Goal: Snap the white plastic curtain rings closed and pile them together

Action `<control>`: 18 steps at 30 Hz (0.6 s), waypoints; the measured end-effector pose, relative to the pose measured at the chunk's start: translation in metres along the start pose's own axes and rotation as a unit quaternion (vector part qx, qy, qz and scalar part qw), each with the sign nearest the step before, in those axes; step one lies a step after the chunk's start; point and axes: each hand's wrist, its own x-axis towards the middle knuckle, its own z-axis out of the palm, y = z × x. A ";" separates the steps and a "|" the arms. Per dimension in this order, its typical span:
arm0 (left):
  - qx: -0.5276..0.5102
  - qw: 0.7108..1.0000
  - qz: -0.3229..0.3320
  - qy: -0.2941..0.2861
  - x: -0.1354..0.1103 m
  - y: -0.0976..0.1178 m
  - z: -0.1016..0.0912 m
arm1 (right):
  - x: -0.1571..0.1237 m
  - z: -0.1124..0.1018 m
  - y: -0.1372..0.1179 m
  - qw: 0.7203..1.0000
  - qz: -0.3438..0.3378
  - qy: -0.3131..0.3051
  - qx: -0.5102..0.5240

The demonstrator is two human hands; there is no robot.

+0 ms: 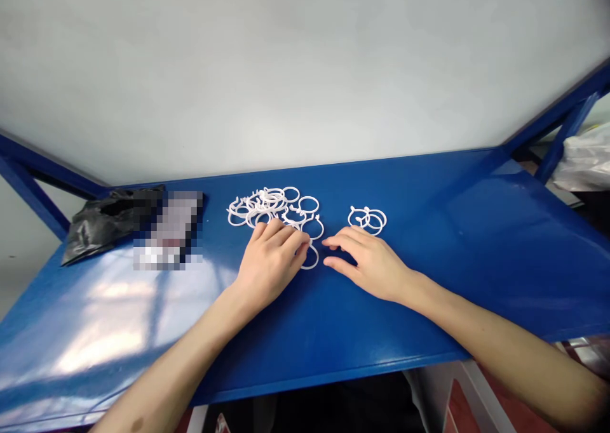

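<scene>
Forearms [204, 338] extend forward; left hand [271, 258] apparently pinches one white ring [317, 258]; right hand [366, 261], fingers parted, has more rings [366, 210] beyond its fingertips.

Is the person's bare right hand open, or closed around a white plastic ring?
Open: the blue painted table shows between thumb and forefinger of the bare right hand, nothing gripped.

A pale wall [305, 71] backs a blue table [457, 230].
</scene>
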 end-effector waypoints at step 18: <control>-0.284 0.949 -0.132 0.010 0.000 0.013 0.000 | -0.004 0.003 -0.009 0.988 0.008 0.120 0.096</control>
